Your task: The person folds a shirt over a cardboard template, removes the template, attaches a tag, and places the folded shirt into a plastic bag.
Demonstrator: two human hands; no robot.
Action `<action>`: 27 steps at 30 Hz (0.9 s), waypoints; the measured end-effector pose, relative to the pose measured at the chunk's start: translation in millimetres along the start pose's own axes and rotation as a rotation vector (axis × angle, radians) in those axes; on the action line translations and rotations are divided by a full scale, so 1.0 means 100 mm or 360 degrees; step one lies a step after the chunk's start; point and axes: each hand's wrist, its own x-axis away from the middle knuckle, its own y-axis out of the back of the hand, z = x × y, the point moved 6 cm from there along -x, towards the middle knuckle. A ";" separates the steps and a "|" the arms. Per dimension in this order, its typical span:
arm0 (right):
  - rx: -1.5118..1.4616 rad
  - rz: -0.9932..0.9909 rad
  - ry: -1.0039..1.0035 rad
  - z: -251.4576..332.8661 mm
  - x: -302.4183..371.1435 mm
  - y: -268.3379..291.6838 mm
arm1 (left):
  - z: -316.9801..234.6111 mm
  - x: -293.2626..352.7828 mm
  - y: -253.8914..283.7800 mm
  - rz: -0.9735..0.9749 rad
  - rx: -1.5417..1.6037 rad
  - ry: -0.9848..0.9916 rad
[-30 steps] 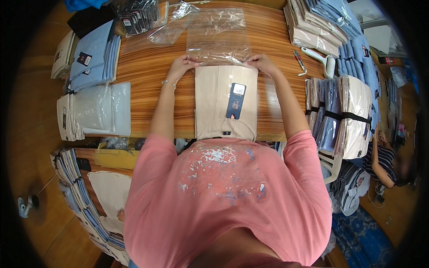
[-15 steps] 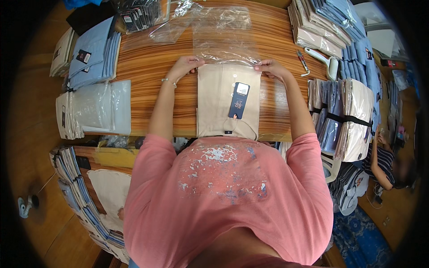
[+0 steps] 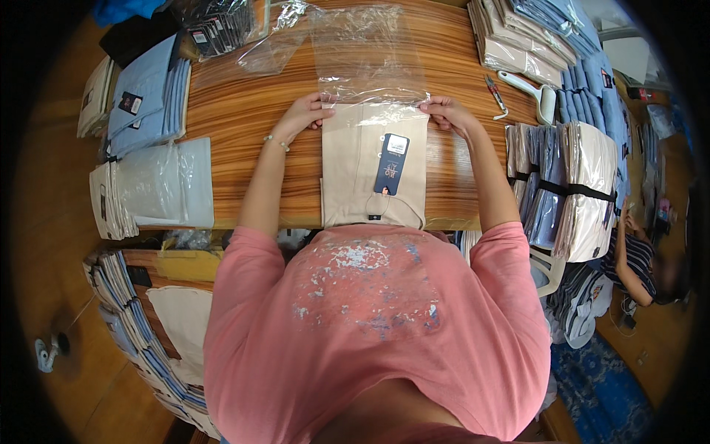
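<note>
A folded beige shirt lies flat on the wooden table in front of me, its near end close to my body. On it rests a dark blue hang tag with a cord, beside a row of small buttons. Beyond the shirt a clear plastic bag is spread out, its near edge overlapping the shirt's far end. My left hand pinches the bag's edge at the shirt's far left corner. At the far right corner my right hand pinches the other side of that edge.
Folded blue shirts and bagged garments are piled at left. Right of me stand banded bundles, more stacks, a white lint roller and a small red-handled tool. A person in a striped top is at far right.
The bag's near edge has come slightly toward me, and shiny film now covers the shirt's far end. Both hands keep their pinch at the corners. The whole view has shifted a little.
</note>
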 end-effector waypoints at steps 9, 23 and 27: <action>0.0180 -0.0100 -0.0125 -0.14 0.26 -0.01 | -0.03 0.02 -0.13 -0.0001 0.0006 -0.0006; -0.0115 -0.0357 0.0219 -0.17 0.37 -0.05 | -0.02 -0.12 -0.10 -0.0064 -0.0011 -0.0111; -0.0081 -0.0340 0.0202 -0.30 0.50 -0.16 | 0.01 -0.11 -0.11 -0.0123 -0.0055 -0.0136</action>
